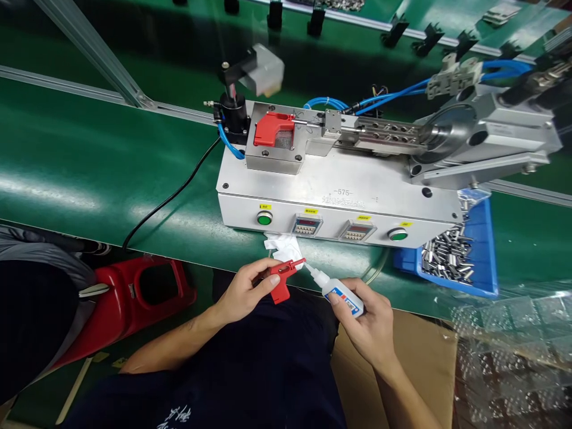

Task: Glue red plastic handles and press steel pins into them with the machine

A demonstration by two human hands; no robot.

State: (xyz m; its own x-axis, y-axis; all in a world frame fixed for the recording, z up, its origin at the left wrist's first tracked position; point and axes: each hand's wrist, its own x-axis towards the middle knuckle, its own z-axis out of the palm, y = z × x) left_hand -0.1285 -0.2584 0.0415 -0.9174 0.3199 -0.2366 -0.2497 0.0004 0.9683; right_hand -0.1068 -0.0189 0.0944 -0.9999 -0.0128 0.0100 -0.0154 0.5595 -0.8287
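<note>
My left hand (243,292) is closed round a small red plastic part (282,279), held just off the near edge of the green bench. My right hand (369,319) grips a small white glue bottle (342,296) with a blue and red label. Its nozzle tip touches the right end of the red part. A crumpled white cloth (282,244) lies on the bench just behind them. Another red part (272,128) sits clamped in the fixture on the metal press machine (339,190).
A blue tray (485,238) of several small metal sleeves stands right of the machine. Blue air hoses (402,92) and a black cable (174,196) run from it. A red plastic container (143,292) sits lower left, a cardboard box (420,357) lower right, with clear bags (513,351).
</note>
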